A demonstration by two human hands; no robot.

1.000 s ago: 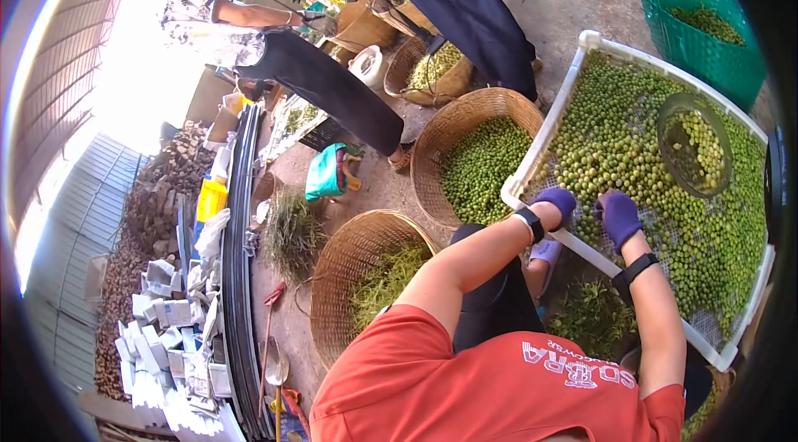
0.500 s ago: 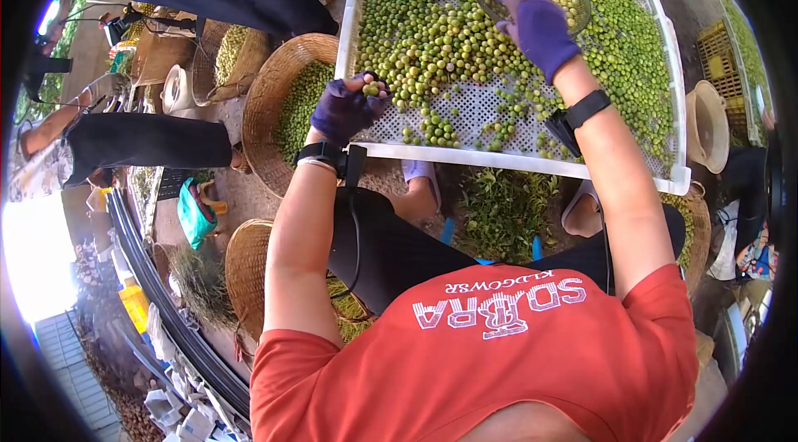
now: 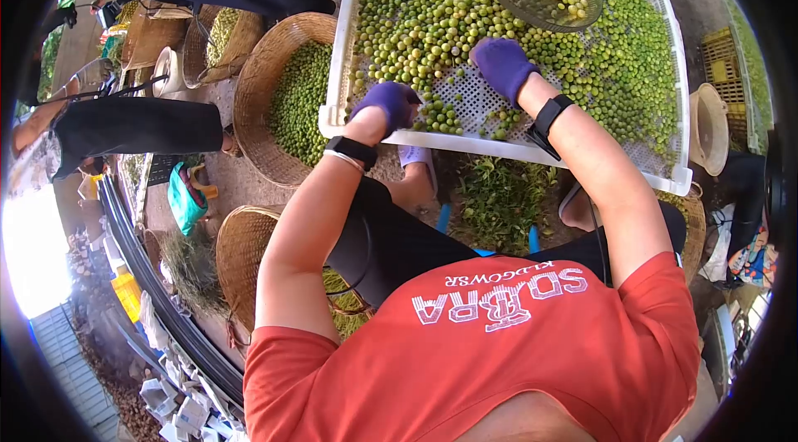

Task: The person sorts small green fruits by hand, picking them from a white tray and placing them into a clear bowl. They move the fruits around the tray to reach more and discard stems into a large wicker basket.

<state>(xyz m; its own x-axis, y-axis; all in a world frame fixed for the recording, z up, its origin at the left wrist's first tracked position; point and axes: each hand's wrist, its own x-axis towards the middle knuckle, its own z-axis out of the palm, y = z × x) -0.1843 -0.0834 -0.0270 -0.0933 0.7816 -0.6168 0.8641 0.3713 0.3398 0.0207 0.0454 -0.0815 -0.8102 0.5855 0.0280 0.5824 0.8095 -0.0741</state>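
Note:
A white perforated tray (image 3: pixel 499 144) lies across the space before my knees, with many small round green fruits (image 3: pixel 465 14) spread over it. My left hand (image 3: pixel 388 106), in a purple glove, hangs over the tray's near edge at the left, beside a small cluster of fruits. Its fingers are curled, and what they hold is hidden. My right hand (image 3: pixel 504 68), gloved alike, rests knuckles up among the fruits mid-tray; its fingers curl under out of sight. Beyond it sits a green see-through bowl (image 3: pixel 532 2) on the fruits, partly filled with paler yellowish ones.
A wicker basket (image 3: pixel 249 97) of green fruits stands left of the tray, another basket (image 3: pixel 241 247) nearer my left knee. A beige bucket (image 3: pixel 708 128) and a yellow crate (image 3: pixel 721 60) are at the right. People in dark trousers stand at the left. Cut plants (image 3: pixel 504 201) lie between my feet.
My right hand has left the bowl and come down-left onto the fruits. My left hand, earlier palm up with green fruits at its fingers, has turned over and moved right.

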